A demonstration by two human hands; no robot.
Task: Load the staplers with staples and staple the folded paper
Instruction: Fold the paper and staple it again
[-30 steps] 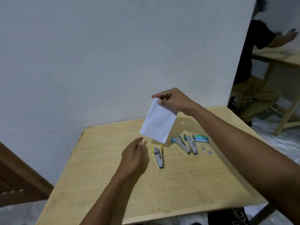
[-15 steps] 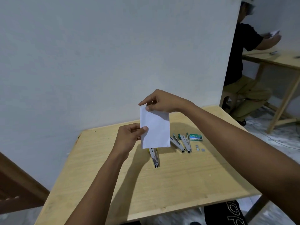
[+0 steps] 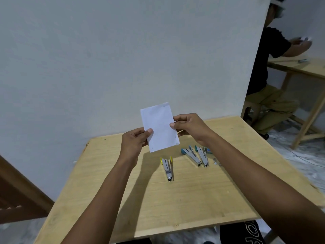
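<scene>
White folded paper (image 3: 159, 126) is up over the desk's (image 3: 193, 199) far edge. Left hand (image 3: 134, 141) pinches its left edge, thumb in front; right hand (image 3: 189, 127) pinches the right edge. Yellow stapler (image 3: 168, 169) and teal staplers (image 3: 202, 155) lie open and untouched mid-desk. Loading and stapling both look not yet done.

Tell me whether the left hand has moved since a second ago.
Yes. The left hand left the table beside the yellow stapler and rose up, away from it, to pinch the folded paper's left edge.
</scene>
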